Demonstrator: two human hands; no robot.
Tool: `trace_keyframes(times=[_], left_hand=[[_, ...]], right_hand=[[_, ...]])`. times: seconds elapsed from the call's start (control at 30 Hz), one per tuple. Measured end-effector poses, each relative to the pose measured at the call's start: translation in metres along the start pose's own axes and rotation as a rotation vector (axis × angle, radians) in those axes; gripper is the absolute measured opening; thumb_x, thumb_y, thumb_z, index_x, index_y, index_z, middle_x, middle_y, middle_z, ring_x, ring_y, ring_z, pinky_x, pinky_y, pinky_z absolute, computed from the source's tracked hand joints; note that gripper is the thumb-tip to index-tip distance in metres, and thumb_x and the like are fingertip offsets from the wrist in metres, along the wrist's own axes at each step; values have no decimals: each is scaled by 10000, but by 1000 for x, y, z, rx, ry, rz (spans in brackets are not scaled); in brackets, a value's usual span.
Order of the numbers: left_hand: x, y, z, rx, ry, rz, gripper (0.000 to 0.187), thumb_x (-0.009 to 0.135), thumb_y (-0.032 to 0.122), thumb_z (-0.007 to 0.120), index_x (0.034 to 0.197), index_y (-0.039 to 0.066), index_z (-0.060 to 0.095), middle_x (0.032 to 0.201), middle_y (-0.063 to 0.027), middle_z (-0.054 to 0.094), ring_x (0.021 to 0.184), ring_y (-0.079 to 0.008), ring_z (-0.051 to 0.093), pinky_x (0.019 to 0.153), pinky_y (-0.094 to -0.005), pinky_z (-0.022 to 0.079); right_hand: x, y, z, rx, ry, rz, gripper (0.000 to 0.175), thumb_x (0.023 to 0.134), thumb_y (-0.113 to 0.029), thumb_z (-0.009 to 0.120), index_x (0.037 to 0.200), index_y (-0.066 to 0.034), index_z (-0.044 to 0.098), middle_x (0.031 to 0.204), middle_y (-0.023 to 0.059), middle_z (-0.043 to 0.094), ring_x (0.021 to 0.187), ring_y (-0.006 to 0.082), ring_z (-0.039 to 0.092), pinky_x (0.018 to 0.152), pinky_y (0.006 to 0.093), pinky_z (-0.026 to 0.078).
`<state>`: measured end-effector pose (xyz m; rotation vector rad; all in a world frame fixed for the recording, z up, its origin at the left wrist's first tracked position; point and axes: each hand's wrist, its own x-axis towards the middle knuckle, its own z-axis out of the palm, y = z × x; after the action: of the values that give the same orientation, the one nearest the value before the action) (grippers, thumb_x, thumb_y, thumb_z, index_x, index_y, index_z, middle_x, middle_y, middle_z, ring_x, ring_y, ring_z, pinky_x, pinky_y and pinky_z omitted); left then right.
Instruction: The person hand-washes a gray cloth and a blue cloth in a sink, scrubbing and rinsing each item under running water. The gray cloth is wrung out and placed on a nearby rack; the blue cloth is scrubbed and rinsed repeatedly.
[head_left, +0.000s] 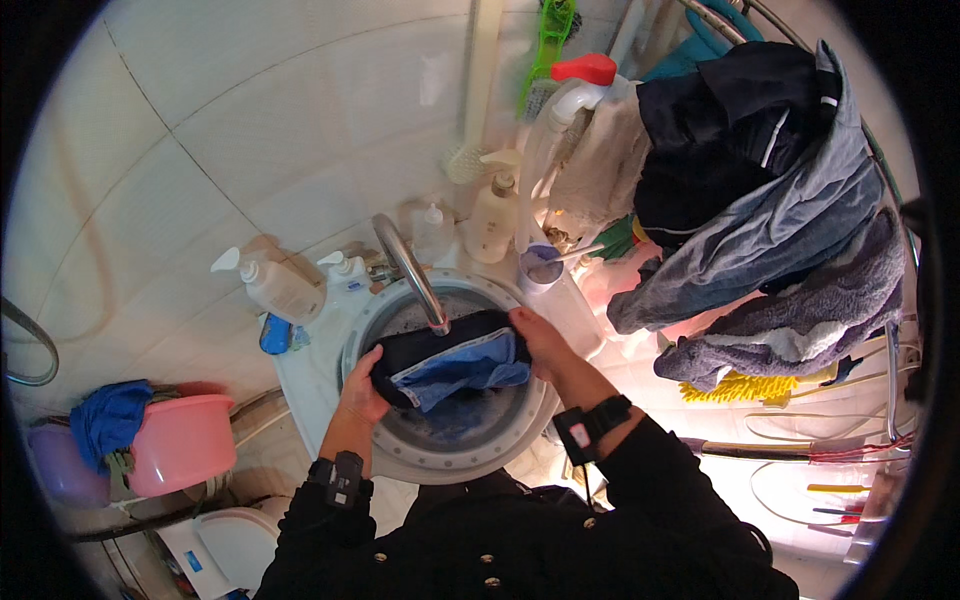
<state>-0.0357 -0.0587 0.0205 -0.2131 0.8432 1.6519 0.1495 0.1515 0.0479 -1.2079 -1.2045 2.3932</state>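
A dark and blue cloth garment (461, 367) is stretched between my two hands, over a grey plastic basin (450, 463) that stands in the sink. My left hand (366, 390) grips its left end, and my right hand (541, 346) holds its right end near the basin's rim. Soapy water (450, 427) shows below the cloth, with something blue in it that I cannot make out. The curved metal faucet (411, 262) comes over the basin from the back, and its spout ends just above the garment's upper edge.
Pump bottles (281, 289) stand along the back of the white counter (295, 401). A cup with a toothbrush (541, 268) is at the back right. Dark and grey clothes (750, 195) hang at the right. A pink basin (186, 442) lies at the left, above a toilet (225, 551).
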Motion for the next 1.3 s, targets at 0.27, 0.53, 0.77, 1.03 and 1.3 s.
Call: trace_keyframes(times=[0.27, 0.53, 0.77, 1.03, 1.3], left_hand=[[17, -29, -35, -14, 373, -36, 321, 877, 307, 469, 1091, 70, 507, 1047, -83, 558, 930, -278, 540, 780, -451, 451], [14, -32, -30, -20, 410, 26, 257, 879, 279, 469, 1022, 75, 535, 996, -86, 577, 868, -275, 553, 736, -439, 465], [19, -36, -43, -9, 418, 38, 269, 877, 267, 471, 1035, 58, 532, 974, -85, 584, 870, -263, 557, 735, -421, 466], [23, -36, -47, -28, 311, 40, 298, 885, 274, 446, 1049, 38, 530, 1012, -109, 577, 890, -279, 557, 752, -448, 464], [15, -31, -31, -46, 294, 19, 292, 884, 275, 449, 1044, 46, 534, 985, -99, 587, 882, -275, 561, 745, -452, 461]], right_hand=[[22, -20, -10, -1209, 319, -770, 311, 767, -185, 559, 1046, -50, 529, 977, 153, 556, 903, 288, 532, 790, 360, 429], [49, -57, -9, -1667, 411, -230, 352, 774, -283, 545, 1037, -50, 561, 1041, 179, 550, 1011, 323, 503, 818, 404, 436], [70, -49, -21, -1691, 400, -285, 297, 772, -258, 549, 997, -68, 582, 959, 188, 582, 920, 341, 552, 757, 434, 463], [72, -56, -43, -1414, 251, -393, 348, 665, -251, 659, 926, -40, 565, 928, 185, 576, 884, 321, 555, 731, 389, 460], [70, -63, -49, -948, 266, -407, 337, 686, -281, 658, 882, -33, 544, 742, 101, 565, 690, 219, 546, 636, 331, 451]])
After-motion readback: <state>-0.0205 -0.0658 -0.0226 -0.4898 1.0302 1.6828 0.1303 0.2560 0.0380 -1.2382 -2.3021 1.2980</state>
